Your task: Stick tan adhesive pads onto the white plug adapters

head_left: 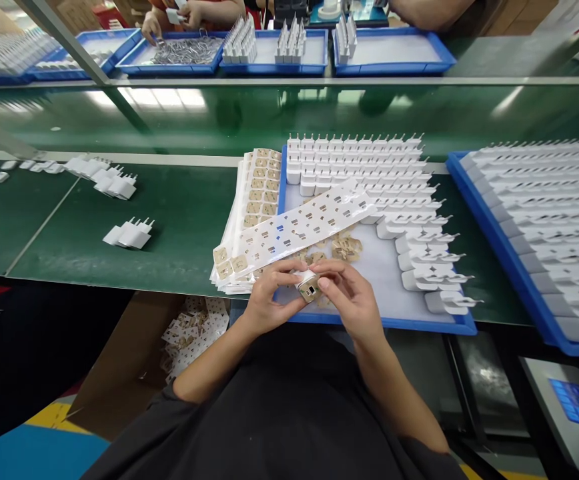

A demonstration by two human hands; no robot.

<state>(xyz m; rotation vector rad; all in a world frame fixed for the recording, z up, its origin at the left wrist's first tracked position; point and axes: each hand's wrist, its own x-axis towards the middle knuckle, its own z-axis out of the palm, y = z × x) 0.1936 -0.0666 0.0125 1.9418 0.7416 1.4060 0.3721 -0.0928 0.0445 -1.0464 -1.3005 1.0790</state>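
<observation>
A white plug-in charger [310,288] with a tan sticker around its port end is between my two hands, above the front of a blue-rimmed tray [419,325]. My left hand [272,297] grips the charger from the left. From the right, the fingers of my right hand [347,297] press on its sticker end. Just behind, a partly used sticker sheet [304,223] lies slantwise over the tray and a stack of sticker sheets [259,190]. Loose tan sticker scraps [345,247] lie in the tray beside rows of upright white chargers [354,163].
Another full tray of chargers [549,233] stands at right. Loose chargers [129,233] lie on the green bench at left. A cardboard box [124,360] with discarded sheets sits below. Across the line, a co-worker's hands [169,20] work above a tray of metal pieces [189,50].
</observation>
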